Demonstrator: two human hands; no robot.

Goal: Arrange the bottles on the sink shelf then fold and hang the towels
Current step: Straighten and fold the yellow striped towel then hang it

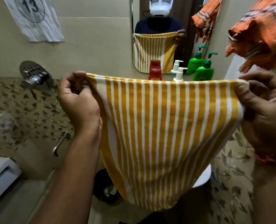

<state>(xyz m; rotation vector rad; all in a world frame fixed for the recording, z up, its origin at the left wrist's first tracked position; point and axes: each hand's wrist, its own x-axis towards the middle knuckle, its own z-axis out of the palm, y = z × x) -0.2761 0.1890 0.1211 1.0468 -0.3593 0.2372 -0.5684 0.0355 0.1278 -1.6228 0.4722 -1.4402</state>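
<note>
I hold a yellow and white striped towel [163, 135] spread out in front of me, hanging down from its top edge. My left hand [79, 101] pinches its top left corner and my right hand [262, 113] grips its top right corner. Behind the towel's top edge, three bottles stand in a row below the mirror: a red-capped bottle [155, 74], a white pump bottle [180, 74] and a green pump bottle [204, 70]. An orange checked towel [258, 34] hangs at the upper right. The shelf and sink are mostly hidden by the striped towel.
A mirror [163, 21] on the wall reflects the towel and bottles. A chrome shower valve [33, 75] and a spout [59, 143] stick out of the left wall. A dark bin [105, 186] stands on the floor below. A paper sign [33, 16] hangs upper left.
</note>
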